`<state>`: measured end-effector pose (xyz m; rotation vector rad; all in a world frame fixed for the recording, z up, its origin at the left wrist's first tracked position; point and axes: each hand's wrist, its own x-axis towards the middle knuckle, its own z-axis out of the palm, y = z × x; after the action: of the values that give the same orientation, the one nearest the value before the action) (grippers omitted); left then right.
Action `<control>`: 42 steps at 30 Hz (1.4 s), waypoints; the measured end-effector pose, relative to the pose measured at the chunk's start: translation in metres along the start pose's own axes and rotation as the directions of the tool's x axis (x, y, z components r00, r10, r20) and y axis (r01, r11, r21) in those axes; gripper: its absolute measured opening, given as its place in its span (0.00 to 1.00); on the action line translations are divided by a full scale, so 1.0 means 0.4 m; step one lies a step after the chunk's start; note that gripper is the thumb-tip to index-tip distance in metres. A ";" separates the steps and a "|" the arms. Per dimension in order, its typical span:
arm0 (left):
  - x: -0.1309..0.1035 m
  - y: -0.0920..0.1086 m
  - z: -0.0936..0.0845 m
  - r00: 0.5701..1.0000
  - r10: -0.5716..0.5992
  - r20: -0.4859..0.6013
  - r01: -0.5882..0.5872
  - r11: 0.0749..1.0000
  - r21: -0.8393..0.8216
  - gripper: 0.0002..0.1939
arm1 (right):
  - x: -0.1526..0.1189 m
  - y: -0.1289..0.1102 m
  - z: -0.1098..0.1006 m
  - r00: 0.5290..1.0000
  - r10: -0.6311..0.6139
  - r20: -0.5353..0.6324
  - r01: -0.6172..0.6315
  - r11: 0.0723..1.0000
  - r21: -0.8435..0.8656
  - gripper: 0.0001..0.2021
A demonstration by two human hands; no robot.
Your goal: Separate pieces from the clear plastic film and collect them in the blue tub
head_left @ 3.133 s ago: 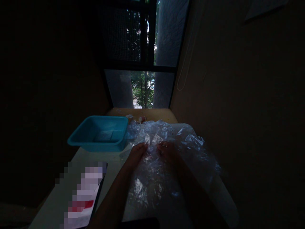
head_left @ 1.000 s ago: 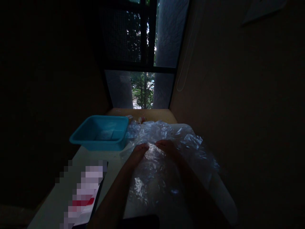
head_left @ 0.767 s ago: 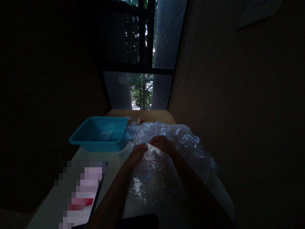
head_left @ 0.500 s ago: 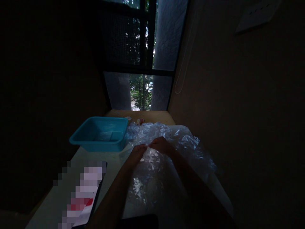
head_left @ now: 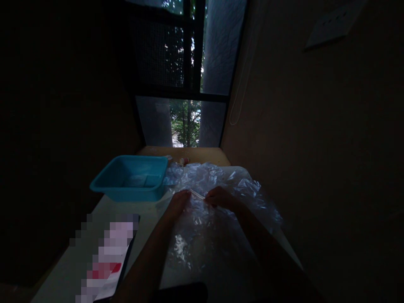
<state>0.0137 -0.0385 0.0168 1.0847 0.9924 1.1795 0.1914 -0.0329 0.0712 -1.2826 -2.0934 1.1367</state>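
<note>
Clear, crinkled plastic film (head_left: 202, 174) is spread over the middle and right of a pale table (head_left: 148, 219). My left hand (head_left: 180, 199) pinches one end of a folded strip at the edge of a plastic bag. At the strip's other end, my right hand (head_left: 218, 197) has its fingers closed. Between the two hands the strip (head_left: 198, 194) is stretched as a thin bright line. Below it the bag's plastic (head_left: 189, 244) hangs over the table between my forearms. The dim light hides most finger detail.
A blue basin (head_left: 135, 194) stands at the table's back left. A flat item with a blurred, pale surface (head_left: 109, 252) lies at the front left. Behind the table are a yellowish ledge (head_left: 205, 155) with a small object (head_left: 184, 161), and a window. A dark object (head_left: 186, 292) shows at the bottom edge.
My hands have moved apart from nearly touching, with the right hand shifting right and slightly down. The strip now shows stretched between them. The view has shifted slightly.
</note>
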 end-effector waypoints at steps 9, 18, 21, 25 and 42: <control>-0.007 0.006 0.011 0.997 -0.048 0.066 0.055 0.993 -0.108 0.13 | 0.022 0.038 0.001 0.935 0.130 -0.330 -0.009 0.939 0.343 0.08; -0.001 -0.004 0.005 0.999 -0.033 0.007 0.034 0.996 -0.085 0.13 | 0.028 0.048 0.032 0.931 0.316 -0.184 -0.068 0.645 0.761 0.13; -0.002 -0.002 0.008 0.999 -0.008 -0.033 0.006 0.998 -0.059 0.14 | 0.024 0.058 0.044 0.922 0.344 -0.178 -0.090 0.639 0.764 0.11; -0.005 0.007 0.013 1.000 0.004 -0.028 -0.007 0.992 -0.124 0.13 | 0.022 0.061 0.054 0.903 0.369 -0.221 -0.073 0.638 0.767 0.11; -0.013 0.017 0.019 0.998 -0.069 0.011 0.069 0.997 0.033 0.10 | 0.041 0.070 0.091 0.922 0.148 -0.357 0.048 0.874 0.484 0.23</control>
<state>0.0192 -0.0440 0.0250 1.0735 1.0349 1.1036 0.1725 -0.0273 0.0266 -1.1946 -1.3777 1.2149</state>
